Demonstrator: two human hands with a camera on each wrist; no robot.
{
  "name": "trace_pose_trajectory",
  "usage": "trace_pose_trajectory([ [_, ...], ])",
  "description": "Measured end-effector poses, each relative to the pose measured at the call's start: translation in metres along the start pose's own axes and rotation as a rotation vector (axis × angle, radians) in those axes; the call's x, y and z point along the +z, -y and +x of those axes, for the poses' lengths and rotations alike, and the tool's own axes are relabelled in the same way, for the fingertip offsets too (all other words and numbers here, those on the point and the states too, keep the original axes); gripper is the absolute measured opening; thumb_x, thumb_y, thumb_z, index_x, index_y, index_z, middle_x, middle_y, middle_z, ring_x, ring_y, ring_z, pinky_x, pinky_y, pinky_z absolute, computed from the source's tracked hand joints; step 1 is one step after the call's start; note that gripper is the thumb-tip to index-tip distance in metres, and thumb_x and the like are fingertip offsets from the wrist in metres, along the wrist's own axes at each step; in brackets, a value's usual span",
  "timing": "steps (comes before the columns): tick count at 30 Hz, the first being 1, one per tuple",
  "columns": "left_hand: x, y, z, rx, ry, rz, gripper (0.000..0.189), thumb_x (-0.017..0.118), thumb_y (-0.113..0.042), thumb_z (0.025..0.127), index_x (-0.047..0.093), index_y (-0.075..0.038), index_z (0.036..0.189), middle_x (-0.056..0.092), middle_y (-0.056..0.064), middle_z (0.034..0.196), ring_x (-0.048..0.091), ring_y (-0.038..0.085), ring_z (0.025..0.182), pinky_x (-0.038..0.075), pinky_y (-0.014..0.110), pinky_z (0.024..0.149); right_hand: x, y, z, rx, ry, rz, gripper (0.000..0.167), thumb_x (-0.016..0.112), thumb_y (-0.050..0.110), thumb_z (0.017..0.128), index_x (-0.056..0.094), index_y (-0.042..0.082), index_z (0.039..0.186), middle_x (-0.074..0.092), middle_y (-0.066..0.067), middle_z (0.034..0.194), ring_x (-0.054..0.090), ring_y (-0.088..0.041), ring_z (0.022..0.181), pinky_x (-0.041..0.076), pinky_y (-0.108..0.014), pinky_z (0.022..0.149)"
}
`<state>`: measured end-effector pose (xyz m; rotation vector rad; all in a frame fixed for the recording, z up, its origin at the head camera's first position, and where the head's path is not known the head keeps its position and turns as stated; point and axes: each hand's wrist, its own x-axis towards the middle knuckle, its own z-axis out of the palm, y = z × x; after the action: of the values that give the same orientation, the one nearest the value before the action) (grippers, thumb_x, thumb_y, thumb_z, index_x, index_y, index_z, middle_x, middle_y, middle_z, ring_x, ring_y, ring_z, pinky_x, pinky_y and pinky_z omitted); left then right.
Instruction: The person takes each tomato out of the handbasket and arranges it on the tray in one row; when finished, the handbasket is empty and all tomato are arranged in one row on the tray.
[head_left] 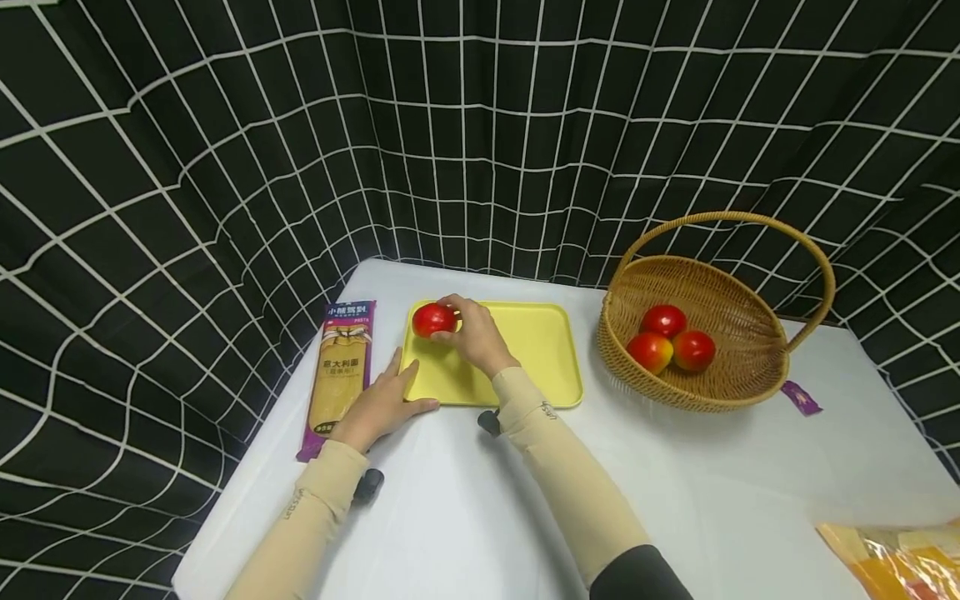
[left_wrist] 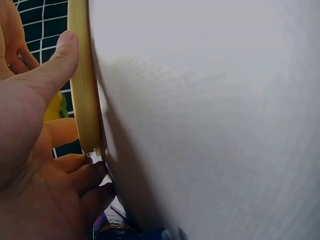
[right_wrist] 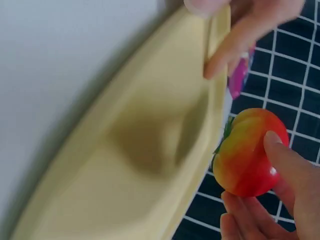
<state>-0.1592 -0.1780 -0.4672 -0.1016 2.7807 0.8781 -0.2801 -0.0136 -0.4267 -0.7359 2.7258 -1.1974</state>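
**Glossy red tomato with a green stem end (head_left: 433,320) held above yellow rectangular tray (head_left: 532,350)**

Care in lowering appeared to be the chief demand of the step in hand. The tomato was judged best brought straight down onto the tray's floor, well inside the raised rim, with the grip eased only once its weight was fully borne; a round fruit let go too high could easily have rolled. Even pressure at the tray's near-left corner would also have been needed, so that no sliding was caused.

By the bare right hand (head_left: 480,337) the tomato was gripped between thumb and fingers, the gap being no wider than the fruit itself. It was held over the far-left corner of the tray, its stem end turned toward the tray. By the bare left hand (head_left: 384,407), widely spread, the tray's near-left corner was held, the thumb laid along the near rim and the fingers about the left side; how firmly they pressed could not be told.

To the left of the tray a flat purple-and-yellow pasta packet (head_left: 341,367) was seen, and to its right a brown woven wicker basket (head_left: 630,367), in which three round red fruits (head_left: 663,321) were held.
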Motion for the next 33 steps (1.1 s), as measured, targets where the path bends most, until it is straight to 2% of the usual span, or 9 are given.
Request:
trace_pose_trajectory([
  [8,-0.001,-0.002,-0.002,0.003,-0.001,0.005,0.091,0.07,-0.054,0.099,0.029,-0.011,0.168,0.0,0.017,0.18,0.026,0.053,0.158,0.033,0.074,0.122,0.019,-0.003,-0.003,-0.005,0.012,-0.052,0.061,0.087,0.01,0.088,0.064,0.01,0.146,0.068,-0.017,0.141,0.065,-0.034,0.129,0.053,-0.046,0.116],
  [15,-0.001,-0.003,-0.002,0.018,-0.005,0.014,0.091,0.07,-0.053,0.099,0.028,-0.01,0.168,0.0,0.019,0.179,0.027,0.054,0.158,0.034,0.074,0.121,0.029,-0.009,-0.006,0.003,-0.029,-0.093,0.062,0.089,0.009,0.086,0.066,0.01,0.143,0.069,-0.018,0.13,0.068,-0.035,0.123,0.054,-0.048,0.115],
  [20,0.001,-0.004,-0.001,0.027,0.0,0.017,0.091,0.07,-0.054,0.099,0.029,-0.011,0.168,-0.001,0.019,0.179,0.028,0.055,0.157,0.035,0.074,0.12,0.033,-0.008,-0.008,-0.008,-0.06,-0.145,0.062,0.09,0.01,0.085,0.066,0.011,0.142,0.069,-0.015,0.131,0.07,-0.034,0.121,0.055,-0.048,0.114],
  [29,0.001,-0.005,0.001,0.022,0.009,0.011,0.094,0.071,-0.056,0.098,0.028,-0.012,0.168,-0.002,0.018,0.18,0.026,0.054,0.158,0.034,0.074,0.121,0.033,-0.006,-0.01,-0.036,-0.056,-0.213,0.068,0.091,0.014,0.084,0.064,0.015,0.147,0.067,-0.014,0.141,0.071,-0.034,0.123,0.056,-0.045,0.113],
  [33,0.0,-0.003,0.0,0.006,0.012,0.02,0.094,0.07,-0.057,0.098,0.028,-0.011,0.168,-0.002,0.018,0.18,0.025,0.053,0.159,0.033,0.074,0.122,0.022,-0.005,-0.01,-0.049,-0.06,-0.222,0.072,0.092,0.016,0.084,0.061,0.015,0.15,0.065,-0.014,0.147,0.069,-0.034,0.128,0.055,-0.044,0.114],
])
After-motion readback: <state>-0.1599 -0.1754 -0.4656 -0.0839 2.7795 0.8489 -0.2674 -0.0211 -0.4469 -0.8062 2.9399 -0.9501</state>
